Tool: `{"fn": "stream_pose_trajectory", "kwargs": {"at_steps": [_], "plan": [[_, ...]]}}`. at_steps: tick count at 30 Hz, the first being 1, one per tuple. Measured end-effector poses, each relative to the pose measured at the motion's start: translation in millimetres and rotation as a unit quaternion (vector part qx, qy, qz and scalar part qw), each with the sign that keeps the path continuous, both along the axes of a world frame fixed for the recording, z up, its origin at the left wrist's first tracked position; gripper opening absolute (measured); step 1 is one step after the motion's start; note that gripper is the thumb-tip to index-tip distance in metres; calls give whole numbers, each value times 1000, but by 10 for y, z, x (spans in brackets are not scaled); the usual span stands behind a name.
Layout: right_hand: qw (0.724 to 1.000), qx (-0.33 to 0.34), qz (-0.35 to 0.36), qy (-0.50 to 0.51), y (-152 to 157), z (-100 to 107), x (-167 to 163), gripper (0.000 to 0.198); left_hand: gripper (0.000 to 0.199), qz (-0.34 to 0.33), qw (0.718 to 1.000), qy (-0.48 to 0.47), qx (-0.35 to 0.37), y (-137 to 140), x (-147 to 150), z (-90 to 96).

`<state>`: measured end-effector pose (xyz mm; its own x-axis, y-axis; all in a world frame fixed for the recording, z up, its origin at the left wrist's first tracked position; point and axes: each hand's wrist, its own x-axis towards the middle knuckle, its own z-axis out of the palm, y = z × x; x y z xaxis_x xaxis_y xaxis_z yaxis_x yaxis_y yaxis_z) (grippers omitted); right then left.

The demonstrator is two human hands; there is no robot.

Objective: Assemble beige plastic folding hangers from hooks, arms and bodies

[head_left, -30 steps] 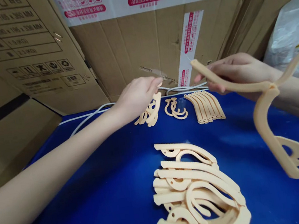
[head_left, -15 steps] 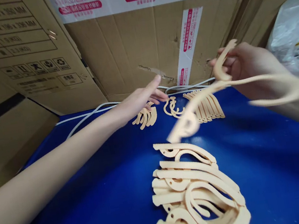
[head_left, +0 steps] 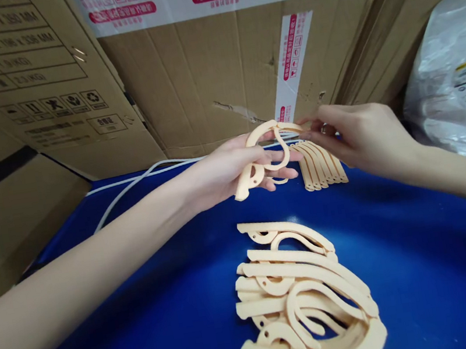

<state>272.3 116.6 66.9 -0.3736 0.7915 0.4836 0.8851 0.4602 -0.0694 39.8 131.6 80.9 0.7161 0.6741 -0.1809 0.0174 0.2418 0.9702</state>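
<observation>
A cream folding clothes hanger (head_left: 259, 132) is held up between my hands above the far part of the table. My left hand (head_left: 226, 169) has it between the thumb and the fingers, with its hook hanging over the fingers. The fingertips of my right hand (head_left: 352, 129) are pinched on the hanger's far right end. Nearer to me lies a pile of folded cream hangers (head_left: 306, 304), overlapping one another. Beneath and behind my hands, a row of cream hanger arms (head_left: 322, 166) lies side by side. My left hand mostly hides a loose hook (head_left: 279, 181).
The blue tabletop (head_left: 171, 314) carries all the pieces. White cables (head_left: 127, 191) run along its back edge. Cardboard boxes (head_left: 200, 79) stand behind and at the left. A clear plastic-wrapped package (head_left: 456, 74) is at the right.
My right hand has turned and brought the hanger left and down. My left hand, empty before, now grips it. The hanger's arms have swung from a spread shape into a narrower one.
</observation>
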Motion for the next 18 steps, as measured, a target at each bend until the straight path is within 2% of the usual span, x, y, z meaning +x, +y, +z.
{"fn": "stream_pose_trajectory", "kwargs": {"at_steps": [2,5,7,9,10,12,14,16,18], "plan": [[999,19,-10,-40,-33,-16,-42,37,52,-20,999,-5,-32,-8,-1,-9],[999,-40,-10,-23,-39,-15,-66,42,51,-41,998,23,-48,-10,-1,-28],[991,-124,17,53,3,-2,-30,40,48,-23,994,102,26,-7,9,-51],[968,-204,18,143,82,8,63,36,43,4,968,217,123,4,15,-87],[958,-234,-4,168,130,7,130,33,39,14,951,267,157,15,11,-109],[956,-233,-99,147,225,-15,294,25,29,29,931,320,173,49,-12,-158],[962,-196,-180,60,296,-70,467,17,36,59,936,314,147,91,-42,-201],[963,-180,-202,4,332,-150,606,14,52,105,946,285,113,124,-58,-225],[963,-186,-193,-10,339,-234,687,17,57,139,954,252,88,137,-54,-221]]}}
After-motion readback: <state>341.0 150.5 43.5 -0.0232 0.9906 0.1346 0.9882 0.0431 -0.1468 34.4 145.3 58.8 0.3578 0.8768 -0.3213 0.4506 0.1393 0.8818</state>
